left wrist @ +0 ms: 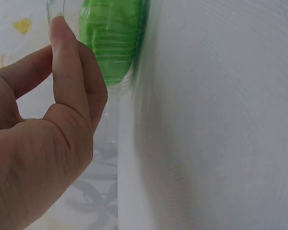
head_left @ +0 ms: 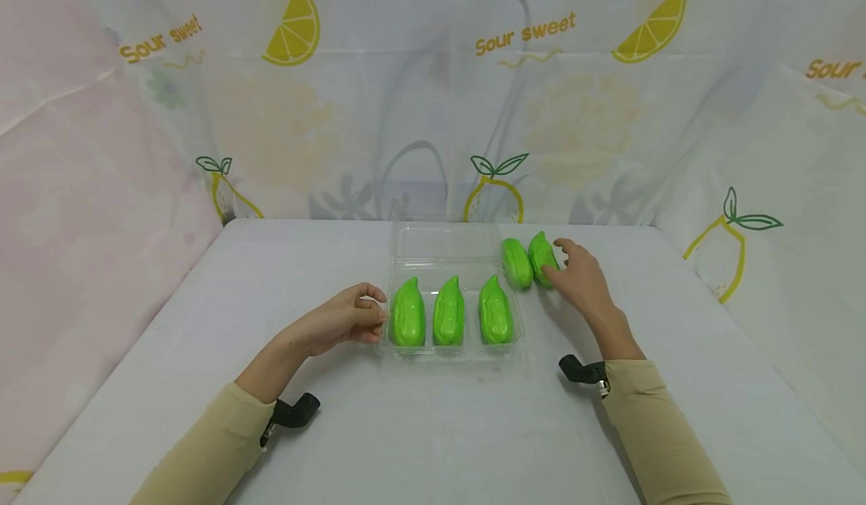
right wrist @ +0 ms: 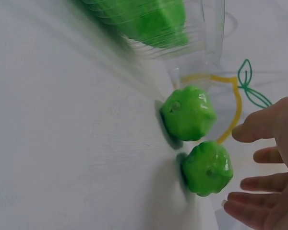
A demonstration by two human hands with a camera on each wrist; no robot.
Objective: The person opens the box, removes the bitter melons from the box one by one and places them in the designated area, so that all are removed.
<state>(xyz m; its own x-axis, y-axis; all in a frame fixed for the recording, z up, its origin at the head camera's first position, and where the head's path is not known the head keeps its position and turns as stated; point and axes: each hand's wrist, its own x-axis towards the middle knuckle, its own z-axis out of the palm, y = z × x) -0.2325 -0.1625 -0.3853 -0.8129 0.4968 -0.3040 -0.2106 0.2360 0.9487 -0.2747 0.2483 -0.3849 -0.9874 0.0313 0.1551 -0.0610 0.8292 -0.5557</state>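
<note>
A clear plastic clamshell box stands in the middle of the table with its lid folded back. Three glossy green ridged gourd-like pieces, the left, middle and right, lie side by side in it, pointed ends away from me. At the box's left edge my left hand pinches the rim between thumb and fingers. Two more such pieces, a nearer-to-box one and an outer one, lie on the table beyond the box's right side. My right hand hovers over the outer one, fingers spread around it and apart from it in the right wrist view.
A white cloth covers the table. Behind it hangs a pale curtain printed with lemons and lettering, which also closes in both sides. Each wrist carries a black camera mount, the left one and the right one.
</note>
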